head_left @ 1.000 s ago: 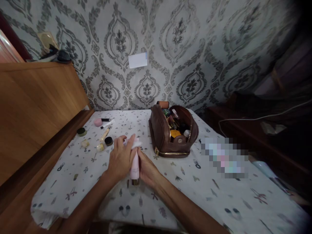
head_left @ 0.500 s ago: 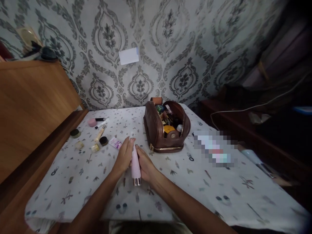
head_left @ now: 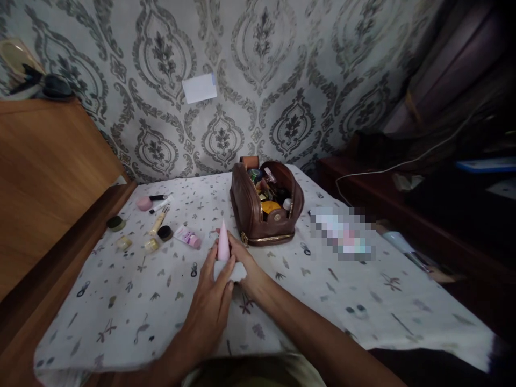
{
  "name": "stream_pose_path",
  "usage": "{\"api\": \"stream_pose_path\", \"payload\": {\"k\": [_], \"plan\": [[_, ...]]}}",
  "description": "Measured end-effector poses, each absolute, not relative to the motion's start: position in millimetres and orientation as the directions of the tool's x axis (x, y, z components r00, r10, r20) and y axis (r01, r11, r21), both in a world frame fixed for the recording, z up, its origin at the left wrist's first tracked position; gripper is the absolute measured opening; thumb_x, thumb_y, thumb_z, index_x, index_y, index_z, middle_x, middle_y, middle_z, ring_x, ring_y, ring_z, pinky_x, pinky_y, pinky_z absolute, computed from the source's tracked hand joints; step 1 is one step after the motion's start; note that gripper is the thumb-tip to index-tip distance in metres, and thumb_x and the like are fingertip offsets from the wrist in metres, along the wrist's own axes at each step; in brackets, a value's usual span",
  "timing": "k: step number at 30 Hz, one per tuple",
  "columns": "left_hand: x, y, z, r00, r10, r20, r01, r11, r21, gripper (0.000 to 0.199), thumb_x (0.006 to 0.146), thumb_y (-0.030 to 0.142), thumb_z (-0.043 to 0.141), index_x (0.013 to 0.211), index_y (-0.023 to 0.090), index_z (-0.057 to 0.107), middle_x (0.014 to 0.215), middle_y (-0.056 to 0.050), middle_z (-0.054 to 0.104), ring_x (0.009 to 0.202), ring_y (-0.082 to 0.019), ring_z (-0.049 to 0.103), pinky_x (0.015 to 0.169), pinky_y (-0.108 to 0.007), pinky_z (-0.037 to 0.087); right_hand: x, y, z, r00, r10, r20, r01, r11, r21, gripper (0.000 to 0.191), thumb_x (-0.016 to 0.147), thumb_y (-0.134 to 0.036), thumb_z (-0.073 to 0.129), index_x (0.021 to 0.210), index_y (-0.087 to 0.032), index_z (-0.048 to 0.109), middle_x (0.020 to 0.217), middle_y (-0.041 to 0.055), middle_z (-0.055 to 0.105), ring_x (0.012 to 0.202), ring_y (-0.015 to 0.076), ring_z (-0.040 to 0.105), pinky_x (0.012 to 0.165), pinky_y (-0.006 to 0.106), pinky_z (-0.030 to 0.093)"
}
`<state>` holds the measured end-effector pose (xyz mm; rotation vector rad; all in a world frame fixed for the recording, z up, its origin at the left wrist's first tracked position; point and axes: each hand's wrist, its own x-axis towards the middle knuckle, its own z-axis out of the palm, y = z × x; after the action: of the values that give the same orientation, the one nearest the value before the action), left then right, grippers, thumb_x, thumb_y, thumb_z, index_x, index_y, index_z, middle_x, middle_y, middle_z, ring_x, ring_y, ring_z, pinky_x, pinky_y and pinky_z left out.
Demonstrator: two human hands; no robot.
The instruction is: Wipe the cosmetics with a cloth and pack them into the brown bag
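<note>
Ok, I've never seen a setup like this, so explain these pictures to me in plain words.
There is no machine here: these are a person's bare hands. Every picture comes from one camera worn on the head, looking forward and down.

The left hand and right hand hold a pink tube between them, its narrow end pointing away from the person. A white cloth or tissue is bunched around its nearer part.

On the patterned tablecloth, an open brown bag full of small items stands beyond the hands. To the left lie a small tube with a pink cap, a black-lidded jar and other small containers. An item on the right is blurred out.
</note>
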<state>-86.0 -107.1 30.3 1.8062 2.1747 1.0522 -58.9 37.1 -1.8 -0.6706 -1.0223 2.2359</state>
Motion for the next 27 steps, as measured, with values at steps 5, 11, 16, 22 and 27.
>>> {"api": "stream_pose_path", "payload": {"k": [5,11,16,22,27], "plan": [[-75,-119,25,-0.342,0.868,0.361,0.766,0.035,0.642,0.051,0.101,0.021,0.036,0.150,0.035,0.039,0.165,-0.006,0.017,0.150,-0.027,0.027,0.118,-0.050,0.035,-72,36,4,-0.691,0.645,-0.326,-0.294,-0.663,-0.689,0.047,0.082,-0.065,0.060,0.091,-0.019,0.064,0.062,-0.0007,0.063,0.057,0.0164,0.061,0.053,0.027,0.050],[-87,-120,13,-0.337,0.846,0.413,0.805,0.032,0.592,0.053,0.100,0.018,0.039,0.151,0.034,0.037,0.153,-0.012,0.031,0.144,-0.026,0.037,0.110,-0.047,0.045,-63,25,25,-0.712,0.622,-0.326,-0.330,-0.705,-0.627,0.054,0.074,-0.058,0.075,0.112,-0.022,0.066,0.075,-0.0023,0.068,0.057,0.0121,0.059,0.053,0.023,0.048],[-90,-122,9,-0.248,0.839,0.485,0.883,-0.010,0.469,0.062,0.097,0.011,0.039,0.153,0.036,0.029,0.163,-0.009,0.018,0.149,-0.028,0.026,0.113,-0.050,0.042,-57,19,32,-0.728,0.607,-0.318,-0.341,-0.723,-0.601,0.047,0.070,-0.057,0.079,0.092,-0.017,0.069,0.061,-0.0047,0.060,0.051,0.0103,0.052,0.049,0.021,0.041],[-87,-115,16,-0.227,0.830,0.510,0.934,0.038,0.355,0.059,0.098,0.015,0.039,0.152,0.037,0.030,0.167,-0.005,0.014,0.151,-0.027,0.020,0.114,-0.055,0.039,-55,21,33,-0.861,0.388,-0.329,-0.186,-0.842,-0.507,0.045,0.081,-0.060,0.069,0.087,-0.015,0.068,0.067,0.0026,0.068,0.055,0.0147,0.061,0.049,0.023,0.045],[-102,-101,34,-0.332,0.833,0.442,0.905,0.148,0.399,0.044,0.101,0.023,0.035,0.142,0.033,0.048,0.165,-0.006,0.023,0.151,-0.028,0.023,0.117,-0.059,0.029,-52,17,37,-0.910,0.304,-0.283,-0.156,-0.881,-0.447,0.050,0.083,-0.061,0.064,0.102,-0.015,0.069,0.080,0.0069,0.074,0.074,0.0221,0.070,0.062,0.029,0.055]]}}
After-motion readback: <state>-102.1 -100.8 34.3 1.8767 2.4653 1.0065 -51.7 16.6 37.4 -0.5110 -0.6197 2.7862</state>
